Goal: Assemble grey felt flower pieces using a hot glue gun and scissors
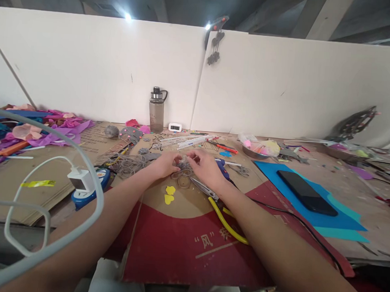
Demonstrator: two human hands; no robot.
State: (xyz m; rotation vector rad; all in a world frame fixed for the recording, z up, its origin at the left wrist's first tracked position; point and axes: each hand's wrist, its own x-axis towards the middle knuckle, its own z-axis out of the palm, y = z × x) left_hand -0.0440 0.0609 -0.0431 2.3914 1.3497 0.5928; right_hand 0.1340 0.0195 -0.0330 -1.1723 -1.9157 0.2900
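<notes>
Grey wire tangle (183,167) sits on the bench (346,183), in front of the water bottle (157,110) and slightly to its right. 2 hands on it: left hand (165,164) fingers pinched on its left edge, right hand (207,166) fingers curled closed over its right side (exact grip points too small to read). 2 yellow hearts (169,194) lie further out from the bottle, just past the tangle. Yellow-handled pliers (225,219) run under the right wrist. Black phone (307,192) on a blue sheet (343,218), well right of the bottle.
</notes>
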